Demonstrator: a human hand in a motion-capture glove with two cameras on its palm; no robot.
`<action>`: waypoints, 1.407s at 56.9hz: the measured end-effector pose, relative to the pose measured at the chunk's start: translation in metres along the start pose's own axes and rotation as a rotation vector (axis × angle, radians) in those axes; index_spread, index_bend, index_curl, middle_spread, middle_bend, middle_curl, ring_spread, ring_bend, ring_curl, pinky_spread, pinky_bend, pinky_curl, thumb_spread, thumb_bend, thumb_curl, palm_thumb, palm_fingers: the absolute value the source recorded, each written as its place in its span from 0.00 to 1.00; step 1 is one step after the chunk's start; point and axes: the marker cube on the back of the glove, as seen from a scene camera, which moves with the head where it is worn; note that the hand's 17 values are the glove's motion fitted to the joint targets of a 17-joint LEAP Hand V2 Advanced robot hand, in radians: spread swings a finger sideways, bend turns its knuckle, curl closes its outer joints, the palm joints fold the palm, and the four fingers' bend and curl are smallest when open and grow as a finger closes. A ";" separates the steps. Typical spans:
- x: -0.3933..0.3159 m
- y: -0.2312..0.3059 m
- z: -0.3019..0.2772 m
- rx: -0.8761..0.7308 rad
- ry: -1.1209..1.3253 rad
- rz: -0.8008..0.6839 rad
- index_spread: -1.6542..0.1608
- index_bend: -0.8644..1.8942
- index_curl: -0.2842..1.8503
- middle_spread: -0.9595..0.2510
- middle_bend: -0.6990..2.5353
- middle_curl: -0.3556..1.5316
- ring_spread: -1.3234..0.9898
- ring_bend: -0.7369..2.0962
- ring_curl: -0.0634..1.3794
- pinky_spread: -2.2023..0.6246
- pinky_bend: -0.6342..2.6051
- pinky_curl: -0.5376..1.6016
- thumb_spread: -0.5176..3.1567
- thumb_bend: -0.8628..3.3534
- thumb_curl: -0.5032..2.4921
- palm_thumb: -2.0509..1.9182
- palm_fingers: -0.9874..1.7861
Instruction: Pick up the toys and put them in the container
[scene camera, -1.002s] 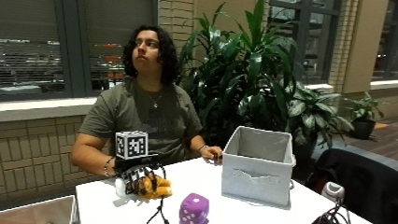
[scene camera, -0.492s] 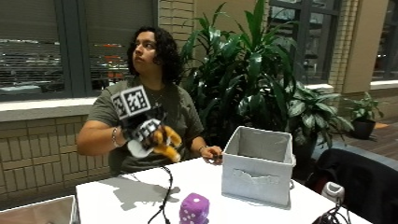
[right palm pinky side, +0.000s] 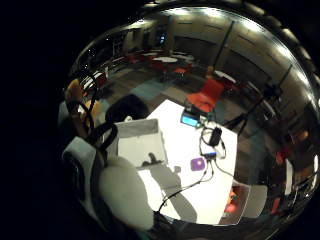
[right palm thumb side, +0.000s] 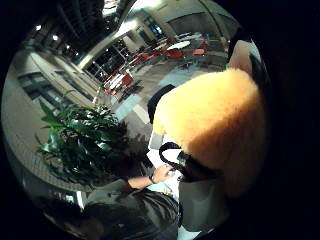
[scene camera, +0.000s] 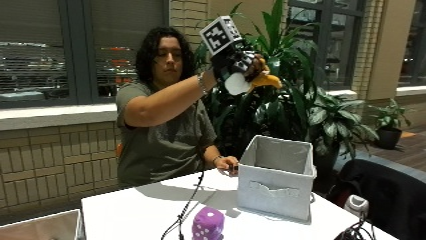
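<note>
**Orange plush raised high above the grey container**

In the outside view a seated person holds the gloved right hand (scene camera: 234, 62) up in the upper middle of the frame, above head height. Its grip is curled around an orange plush toy (scene camera: 265, 79), whose orange end sticks out toward the plant (scene camera: 313, 110) behind. Below and slightly right of the hand, the grey fabric container (scene camera: 276, 176) stands open on the white desk (scene camera: 133, 210). The person's bare hand (scene camera: 226, 164) rests on the desk just beside the container's left wall. A purple dice toy (scene camera: 208, 223) sits on the desk at the bottom centre, well apart from the container's opening.

The thumb side palm view adds what the outside view cannot: the orange plush toy (right palm thumb side: 215, 125) fills much of the frame, close against the palm, with the bare hand (right palm thumb side: 162, 173) far below at the desk edge.

The little finger side palm view looks down on the scene: the container (right palm pinky side: 137, 142) appears from above, left of centre, and the purple dice toy (right palm pinky side: 198, 163) lies on the desk (right palm pinky side: 190, 195) nearby, beside a cable. Here the plush itself is hard to make out.
</note>
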 end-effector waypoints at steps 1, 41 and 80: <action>-0.004 -0.006 0.002 0.001 -0.001 -0.036 0.67 0.55 0.32 0.44 0.51 0.63 0.42 0.74 0.42 0.63 0.52 0.48 0.36 0.23 0.49 0.66 0.75; 0.008 -0.048 0.038 -0.312 0.148 0.034 0.69 0.40 0.34 0.63 0.30 0.53 0.45 0.60 0.30 0.71 0.54 0.44 0.48 0.20 0.37 0.52 0.42; 0.286 0.219 0.270 -0.628 0.218 0.642 0.69 0.48 0.39 0.66 0.31 0.50 0.47 0.45 0.23 0.75 0.47 0.41 0.54 0.21 0.30 0.54 0.40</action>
